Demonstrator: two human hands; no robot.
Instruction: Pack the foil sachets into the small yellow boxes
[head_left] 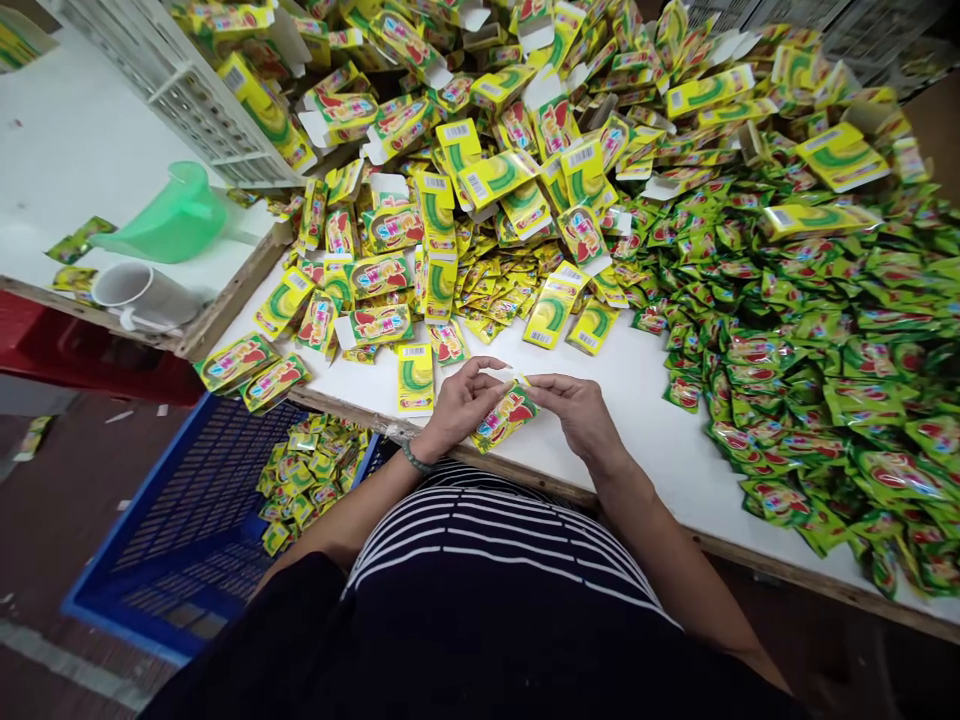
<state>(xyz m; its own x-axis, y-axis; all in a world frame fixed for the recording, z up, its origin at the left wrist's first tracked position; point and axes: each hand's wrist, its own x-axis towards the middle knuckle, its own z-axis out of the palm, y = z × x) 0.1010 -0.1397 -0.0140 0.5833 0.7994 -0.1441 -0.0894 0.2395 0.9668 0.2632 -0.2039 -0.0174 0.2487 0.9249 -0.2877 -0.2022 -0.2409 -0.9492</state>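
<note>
Both hands meet over the table's front edge around one small candy box, printed green, yellow and red. My left hand grips its left side, fingers curled near the top flap. My right hand pinches the box's upper right corner between thumb and fingers. Whether the top flap is fully folded down is hard to make out. A yellow box lies flat just left of my left hand. Beyond the hands are small yellow sachets and a large heap of candy boxes, several with white flaps open.
Green sachets are piled on the right of the white table. At left stand a white crate, a green scoop and a white mug. Below the edge sits a blue basket holding small yellow-green packs.
</note>
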